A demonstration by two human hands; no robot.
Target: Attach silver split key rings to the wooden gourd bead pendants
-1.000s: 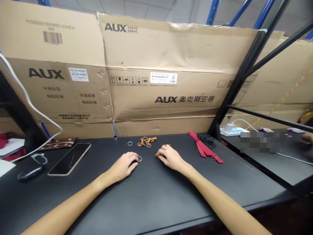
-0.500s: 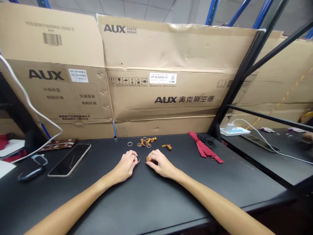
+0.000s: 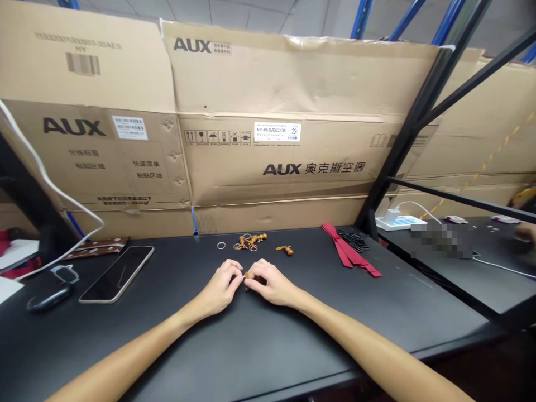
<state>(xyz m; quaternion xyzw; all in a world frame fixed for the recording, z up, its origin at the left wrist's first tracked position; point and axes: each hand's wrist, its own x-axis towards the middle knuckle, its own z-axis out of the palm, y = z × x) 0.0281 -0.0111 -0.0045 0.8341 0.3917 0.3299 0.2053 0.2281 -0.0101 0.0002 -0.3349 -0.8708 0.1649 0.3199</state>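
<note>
My left hand (image 3: 223, 286) is closed in a pinch; a small bright bit of a metal key ring (image 3: 243, 277) shows at its fingertips. Opposite it, my right hand (image 3: 272, 283) pinches a small brown gourd-like charm (image 3: 247, 281), mostly covered by the fingers. Both sets of fingertips nearly meet just above the black table (image 3: 268, 346). Whether ring and charm touch I cannot make out. Beyond the hands lie a loose key ring (image 3: 221, 245), a cluster of brown charms with rings (image 3: 250, 241) and a single brown charm with a yellowish loop (image 3: 286, 250).
Red ribbon strips (image 3: 349, 251) and a heap of black cords (image 3: 354, 241) lie at the right. On the left are a phone (image 3: 117, 274) and a dark rounded object (image 3: 48, 297). Cardboard (image 3: 272, 190) walls the back. Another person's hand (image 3: 526, 231) shows at far right.
My two hands have come closer together, bringing the key ring up to the brown charm. The view has shifted slightly. The items on the table lie as before.
</note>
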